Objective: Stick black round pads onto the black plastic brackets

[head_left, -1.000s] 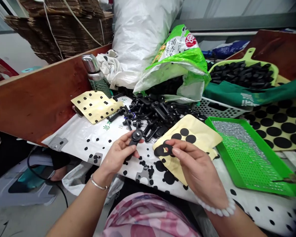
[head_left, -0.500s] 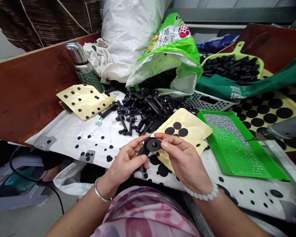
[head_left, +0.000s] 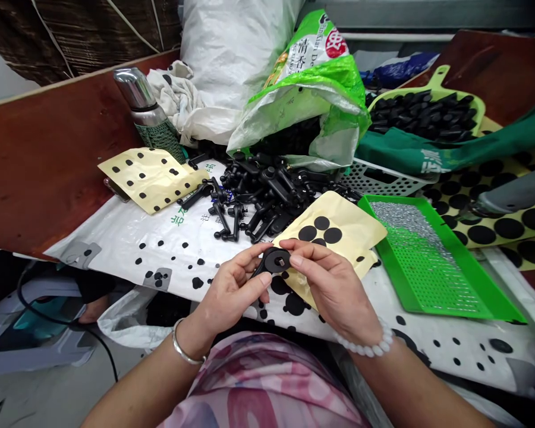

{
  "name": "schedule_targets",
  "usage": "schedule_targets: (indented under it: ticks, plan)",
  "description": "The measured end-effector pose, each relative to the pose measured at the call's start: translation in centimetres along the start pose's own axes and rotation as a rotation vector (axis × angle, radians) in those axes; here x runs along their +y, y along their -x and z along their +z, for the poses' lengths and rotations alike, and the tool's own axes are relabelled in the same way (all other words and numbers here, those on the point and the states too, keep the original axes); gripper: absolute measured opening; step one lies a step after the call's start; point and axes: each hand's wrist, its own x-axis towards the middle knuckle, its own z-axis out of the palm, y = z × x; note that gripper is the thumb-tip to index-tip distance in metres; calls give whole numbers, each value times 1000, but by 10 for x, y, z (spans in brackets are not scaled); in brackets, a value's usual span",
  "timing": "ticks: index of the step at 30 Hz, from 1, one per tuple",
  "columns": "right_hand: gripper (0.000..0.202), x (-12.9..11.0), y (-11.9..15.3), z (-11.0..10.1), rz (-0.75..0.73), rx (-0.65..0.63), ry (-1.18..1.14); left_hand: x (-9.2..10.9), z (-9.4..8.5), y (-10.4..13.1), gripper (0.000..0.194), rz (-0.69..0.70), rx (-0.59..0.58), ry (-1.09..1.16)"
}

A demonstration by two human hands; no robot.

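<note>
My left hand (head_left: pixel 236 282) grips a black plastic crank handle (head_left: pixel 258 268), its round end facing up toward me. Over that end lies a black ring-shaped pad (head_left: pixel 274 265) with a small hole in its middle. My right hand (head_left: pixel 334 282) holds the pad's right edge between thumb and fingers. Just beyond and under my hands is a pale yellow backing sheet (head_left: pixel 352 223) with several black round stickers. Farther back lies a pile of similar black crank handles (head_left: pixel 267 190).
A green perforated tray (head_left: pixel 481 270) of small metal screws stands at right, beside a grey power tool (head_left: pixel 517 193). Behind are a green-white bag (head_left: pixel 294 95), a yellow dustpan (head_left: pixel 479 113) of black parts and a thermos (head_left: pixel 145 107). Another dotted sheet (head_left: pixel 154 178) lies at left.
The pad now sits flatter and more centred on the handle's round end. Both hands stay nearly in place, while the view has shifted slightly.
</note>
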Motion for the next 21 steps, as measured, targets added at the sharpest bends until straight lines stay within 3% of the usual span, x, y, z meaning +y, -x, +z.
schedule_targets:
  ticks: [21]
  plan:
    - [10,10,-1,-3,-211,103,382,-9,5,-3,44,-34,108,-93]
